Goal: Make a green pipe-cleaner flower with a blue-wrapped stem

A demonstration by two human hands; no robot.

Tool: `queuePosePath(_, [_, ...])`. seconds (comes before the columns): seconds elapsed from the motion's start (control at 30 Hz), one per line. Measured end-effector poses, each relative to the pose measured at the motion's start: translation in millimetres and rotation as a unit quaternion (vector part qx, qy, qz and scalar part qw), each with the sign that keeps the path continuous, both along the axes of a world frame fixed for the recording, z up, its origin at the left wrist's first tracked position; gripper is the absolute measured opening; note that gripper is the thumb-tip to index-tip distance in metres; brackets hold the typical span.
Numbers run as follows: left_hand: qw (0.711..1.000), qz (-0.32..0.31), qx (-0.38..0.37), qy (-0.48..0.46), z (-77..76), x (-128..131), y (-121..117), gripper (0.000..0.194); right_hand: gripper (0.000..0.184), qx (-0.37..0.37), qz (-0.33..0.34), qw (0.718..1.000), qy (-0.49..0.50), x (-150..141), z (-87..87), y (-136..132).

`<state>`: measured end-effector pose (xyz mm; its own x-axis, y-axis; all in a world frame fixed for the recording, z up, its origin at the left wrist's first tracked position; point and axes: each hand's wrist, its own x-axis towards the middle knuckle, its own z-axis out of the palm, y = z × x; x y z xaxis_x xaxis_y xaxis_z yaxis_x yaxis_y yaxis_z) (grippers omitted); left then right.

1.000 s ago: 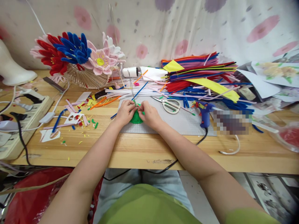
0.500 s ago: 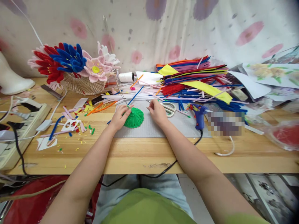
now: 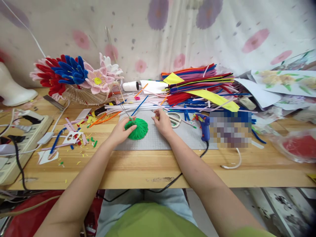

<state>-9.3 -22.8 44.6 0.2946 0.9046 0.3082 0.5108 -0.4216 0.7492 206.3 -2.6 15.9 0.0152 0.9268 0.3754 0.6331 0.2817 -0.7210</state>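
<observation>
A green dome-shaped pipe-cleaner piece [image 3: 137, 128] lies on the grey cutting mat [image 3: 160, 141], with thin wire stems sticking up and to the left of it. My left hand [image 3: 120, 130] is closed on its left side. My right hand [image 3: 162, 122] rests on the mat just right of the piece and apart from it. Its fingers are curled in a pinch, and I cannot make out what is in them. White-handled scissors [image 3: 174, 118] lie right beside that hand.
A blue glue gun [image 3: 204, 127] stands on the mat's right, its cord running over the table edge. Behind lie a pile of coloured pipe cleaners [image 3: 197, 82], a white spool [image 3: 130, 86] and pipe-cleaner flowers [image 3: 74, 70]. A power strip [image 3: 14, 144] and scraps sit at the left.
Both hands were together on the green piece. My right hand has come off it and moved right toward the scissors, while the left stays on the piece.
</observation>
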Motion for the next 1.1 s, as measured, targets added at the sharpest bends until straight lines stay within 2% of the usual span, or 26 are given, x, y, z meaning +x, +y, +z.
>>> queuePosePath(0.07, [0.998, -0.005, 0.009, 0.054, -2.0, 6.2, -1.8, 0.033, 0.018, -0.019, -0.001, 1.0, 0.003, 0.1, 1.3, -0.8])
queuePosePath(0.17, [0.995, 0.019, 0.009, 0.097, -1.1, 10.4, 0.1, 0.027, 0.021, -0.044, 0.0, 0.999, 0.003, 0.2, 2.9, -2.5])
queuePosePath(0.37, [0.991, 0.006, 0.005, 0.136, 4.5, 7.3, 6.4, 0.026, 0.046, 0.015, 0.032, 0.999, 0.032, -2.0, 0.2, -3.2])
queuePosePath(0.43, [0.992, -0.003, 0.013, 0.127, 5.7, 4.9, 7.8, 0.025, 0.051, 0.003, 0.051, 0.998, 0.025, -2.4, -0.2, -3.5])
queuePosePath(0.53, [0.997, -0.008, 0.012, 0.08, 7.7, 0.4, 11.2, 0.023, 0.037, -0.03, 0.061, 0.998, -0.005, -2.8, 1.5, -5.0])
queuePosePath(0.63, [1.0, -0.003, -0.007, 0.002, 5.9, -3.7, 17.0, 0.021, 0.02, 0.013, 0.056, 0.998, -0.031, -6.3, 3.1, -8.1])
queuePosePath(0.73, [0.998, 0.005, -0.029, -0.054, -3.5, -5.0, 22.8, 0.021, 0.018, 0.078, 0.066, 0.995, -0.009, -15.6, 1.3, -13.0])
queuePosePath(0.8, [0.997, 0.03, -0.021, -0.061, -11.6, -5.0, 24.0, 0.025, 0.017, 0.088, 0.079, 0.993, 0.004, -23.8, -1.4, -16.6])
queuePosePath(0.93, [0.989, 0.125, 0.057, -0.051, -21.3, -8.4, 17.8, 0.027, 0.018, 0.069, 0.101, 0.993, 0.004, -38.6, -4.9, -20.9])
queuePosePath(1.1, [0.986, 0.142, 0.079, -0.044, -25.6, -15.7, 9.2, 0.025, 0.022, 0.028, 0.109, 0.993, 0.016, -47.6, 0.0, -14.1])
